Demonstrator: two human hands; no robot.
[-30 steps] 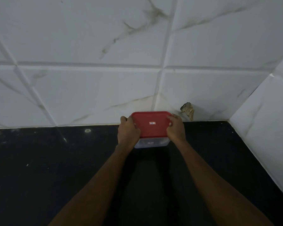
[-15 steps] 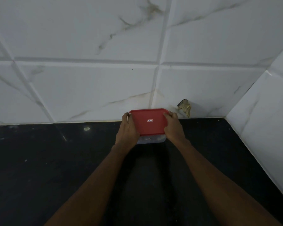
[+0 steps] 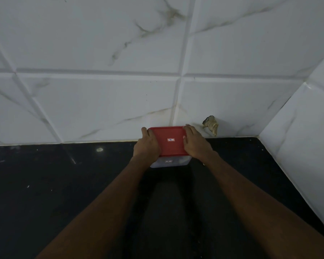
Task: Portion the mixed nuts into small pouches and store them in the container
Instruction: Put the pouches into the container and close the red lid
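While the hands [image 3: 148, 146] [image 3: 196, 146] still grip it, the container [image 3: 169, 148] stays.

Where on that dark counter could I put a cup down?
The black stone counter is bare left of the left hand, along the white tiled wall, and right of the right hand toward the corner. Crowded only mid-back, where both hands hold the red-lidded clear plastic container.

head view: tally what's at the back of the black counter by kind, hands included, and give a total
clear container: 1
red lid: 1, closed on the container
hands: 2, left hand and right hand, gripping its sides
broken patch in the wall tile: 1
total: 5
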